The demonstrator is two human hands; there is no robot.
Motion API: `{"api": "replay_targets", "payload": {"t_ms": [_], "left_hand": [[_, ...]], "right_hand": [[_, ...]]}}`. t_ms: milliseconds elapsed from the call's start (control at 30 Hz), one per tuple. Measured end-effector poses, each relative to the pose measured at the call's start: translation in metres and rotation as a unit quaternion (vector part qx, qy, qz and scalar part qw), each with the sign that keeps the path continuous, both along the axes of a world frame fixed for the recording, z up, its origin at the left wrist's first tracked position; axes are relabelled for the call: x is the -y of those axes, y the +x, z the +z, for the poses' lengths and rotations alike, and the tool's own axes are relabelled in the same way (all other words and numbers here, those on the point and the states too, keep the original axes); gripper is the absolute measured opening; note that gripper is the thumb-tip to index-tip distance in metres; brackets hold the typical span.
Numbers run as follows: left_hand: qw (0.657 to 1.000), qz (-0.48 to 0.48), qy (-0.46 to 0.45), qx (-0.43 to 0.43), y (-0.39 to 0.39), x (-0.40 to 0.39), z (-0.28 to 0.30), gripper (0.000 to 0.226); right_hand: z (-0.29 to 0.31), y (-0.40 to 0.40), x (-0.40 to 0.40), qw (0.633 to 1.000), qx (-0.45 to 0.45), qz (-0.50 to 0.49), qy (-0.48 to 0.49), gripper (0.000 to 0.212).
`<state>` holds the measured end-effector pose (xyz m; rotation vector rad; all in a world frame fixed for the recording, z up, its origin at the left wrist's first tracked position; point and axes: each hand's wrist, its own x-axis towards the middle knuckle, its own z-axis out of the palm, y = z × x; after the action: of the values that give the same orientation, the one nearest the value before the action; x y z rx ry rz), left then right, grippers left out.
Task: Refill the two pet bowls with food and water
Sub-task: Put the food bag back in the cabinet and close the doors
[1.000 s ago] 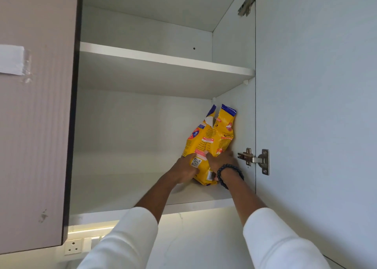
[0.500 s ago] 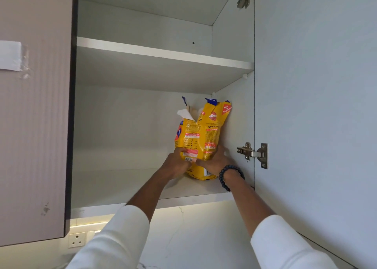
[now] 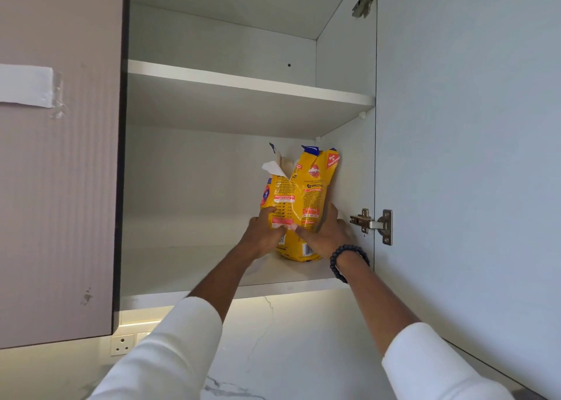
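In the lower compartment of the wall cabinet (image 3: 212, 266), right of centre in the frame, my yellow dog food bag (image 3: 299, 205) stands upright on the bottom shelf, tucked near the right side wall. My left hand (image 3: 264, 235) wraps the bag's left edge, fingers curled onto its front, and my right hand (image 3: 326, 235) clasps the right edge, thumb across the front, beaded bracelet (image 3: 346, 261) at the wrist. The bag's top is torn open, a white flap sticking out at its upper left. The upper shelf (image 3: 249, 81) above shows nothing on it. No bowls anywhere in view, no water either, so I can't say whether they're filled. I can't tell whether I'm fetching the bag or stowing it. If fetching, pouring and water both remain.
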<state>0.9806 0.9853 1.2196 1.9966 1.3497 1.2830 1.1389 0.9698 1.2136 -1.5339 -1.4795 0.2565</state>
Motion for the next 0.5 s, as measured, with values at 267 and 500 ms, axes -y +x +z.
{"api": "replay_targets", "payload": {"t_ms": [267, 500], "left_hand": [[0.992, -0.019, 0.115, 0.055, 0.018, 0.068, 0.023, 0.035], [0.957, -0.13, 0.183, 0.182, 0.079, 0.162, 0.049, 0.013]], "right_hand": [[0.01, -0.001, 0.066, 0.989, 0.003, -0.037, 0.144, 0.054], [0.036, 0.03, 0.182, 0.965, 0.014, -0.086, 0.248, 0.022]]}}
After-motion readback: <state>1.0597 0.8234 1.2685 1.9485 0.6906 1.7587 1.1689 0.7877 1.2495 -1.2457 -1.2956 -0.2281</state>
